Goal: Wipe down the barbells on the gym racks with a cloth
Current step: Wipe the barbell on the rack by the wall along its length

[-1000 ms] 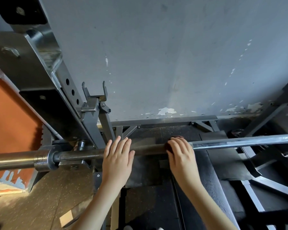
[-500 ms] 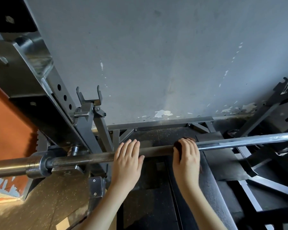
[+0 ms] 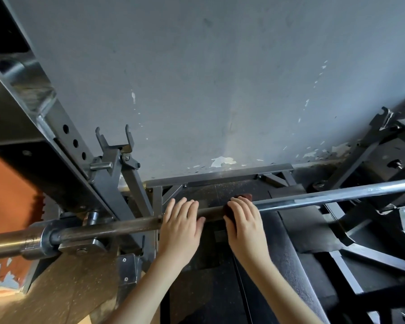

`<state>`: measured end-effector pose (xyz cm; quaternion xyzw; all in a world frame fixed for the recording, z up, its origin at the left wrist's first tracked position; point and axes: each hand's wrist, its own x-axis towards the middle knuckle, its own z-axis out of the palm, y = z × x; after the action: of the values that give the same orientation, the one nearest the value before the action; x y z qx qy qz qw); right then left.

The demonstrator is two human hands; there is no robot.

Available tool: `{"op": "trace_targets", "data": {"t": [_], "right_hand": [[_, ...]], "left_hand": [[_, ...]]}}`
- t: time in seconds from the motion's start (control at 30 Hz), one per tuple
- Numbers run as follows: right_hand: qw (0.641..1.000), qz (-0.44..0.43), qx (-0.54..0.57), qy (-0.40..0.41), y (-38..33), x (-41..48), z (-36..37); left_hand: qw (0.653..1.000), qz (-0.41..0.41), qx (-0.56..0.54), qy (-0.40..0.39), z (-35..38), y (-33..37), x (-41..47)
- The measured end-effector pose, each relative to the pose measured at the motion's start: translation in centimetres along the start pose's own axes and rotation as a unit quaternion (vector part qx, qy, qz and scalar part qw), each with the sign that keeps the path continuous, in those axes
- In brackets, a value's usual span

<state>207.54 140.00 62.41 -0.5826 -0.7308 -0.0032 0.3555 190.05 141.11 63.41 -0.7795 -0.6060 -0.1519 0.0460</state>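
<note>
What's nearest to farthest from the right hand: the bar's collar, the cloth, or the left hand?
1. cloth, under the right hand.
2. left hand, beside it on the barbell.
3. collar, at the far left end.

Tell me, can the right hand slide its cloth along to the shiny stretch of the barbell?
Probably yes. The right hand holds the cloth on the barbell, and the shiny stretch beside it looks bare, with nothing across it.
</note>
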Motion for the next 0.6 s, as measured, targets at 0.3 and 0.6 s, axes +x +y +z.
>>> {"op": "trace_targets", "data": {"t": [0.3, 0.6], "right_hand": [[0.997, 0.064, -0.013, 0.043, 3.3, 1.3, -1.7], [0.995, 0.061, -0.07, 0.041, 7.4, 1.6, -3.9]], "left_hand": [[0.999, 0.033, -0.013, -0.019, 0.6, 3.3, 1.3], [0.999, 0.019, -0.004, -0.034, 0.3, 3.6, 1.1]]}}
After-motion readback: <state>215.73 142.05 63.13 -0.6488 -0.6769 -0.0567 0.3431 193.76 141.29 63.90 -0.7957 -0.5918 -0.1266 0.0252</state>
